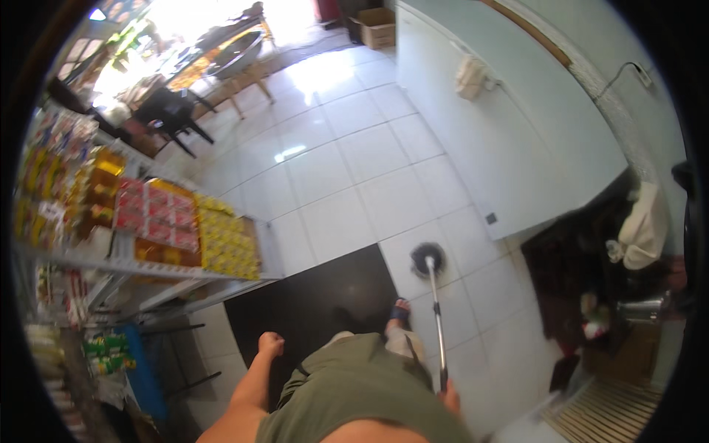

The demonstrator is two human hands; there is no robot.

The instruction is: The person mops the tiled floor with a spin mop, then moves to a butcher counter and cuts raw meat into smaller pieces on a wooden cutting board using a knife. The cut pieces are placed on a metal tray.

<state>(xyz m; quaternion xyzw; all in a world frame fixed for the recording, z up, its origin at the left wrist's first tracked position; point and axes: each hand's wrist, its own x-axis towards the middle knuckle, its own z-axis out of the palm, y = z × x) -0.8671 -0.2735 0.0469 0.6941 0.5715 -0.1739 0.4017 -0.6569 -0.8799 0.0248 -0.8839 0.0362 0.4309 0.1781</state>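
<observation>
A round-headed mop (pixel 438 317) slants across the floor to the right of my legs. Its dark, shaggy head (pixel 427 260) rests on the white tiles, and its silver pole ends in a black grip. My right hand (pixel 449 399) is closed around that grip at the lower edge, partly cut off by my green shirt. On the other side, my left hand (pixel 271 345) hangs over a black mat (pixel 317 295), its fingers curled in with nothing showing in them. My sandalled foot (pixel 399 308) stands by the mat's right edge.
Shelves (pixel 159 277) with hanging packets and bottles line the left. A long white chest freezer (pixel 509 125) runs along the right. Farther off stand a black plastic chair (pixel 173 114), a table with a basin (pixel 238 57) and a cardboard box (pixel 377 31). A slatted surface (pixel 602 413) sits lower right.
</observation>
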